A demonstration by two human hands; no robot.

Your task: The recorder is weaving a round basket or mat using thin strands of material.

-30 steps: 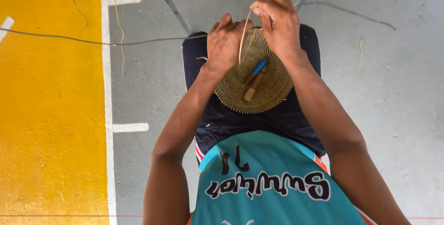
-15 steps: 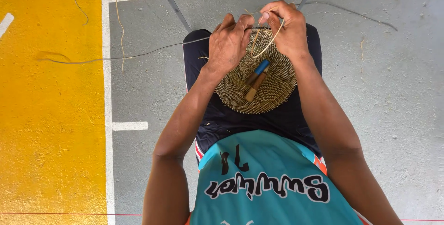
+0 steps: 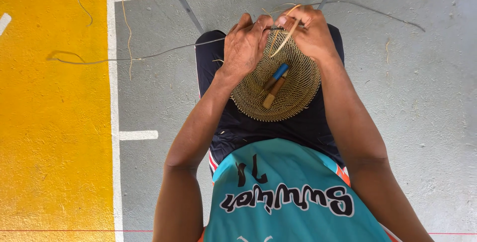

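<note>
Both hands, left hand point(image 3: 244, 48) and right hand point(image 3: 307, 33), pinch the woven basket point(image 3: 293, 90) rim, seemingly gripping fibre strands; two tools point(image 3: 275, 85) lie inside.

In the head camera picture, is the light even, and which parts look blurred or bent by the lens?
Head view: soft, even daylight with no glare; only a faint shadow under the thin dark strand on the yellow painted floor. The round woven straw disc and both hands, left and right, are sharp. The teal printed shirt close to the lens looks stretched and slightly soft.
</note>
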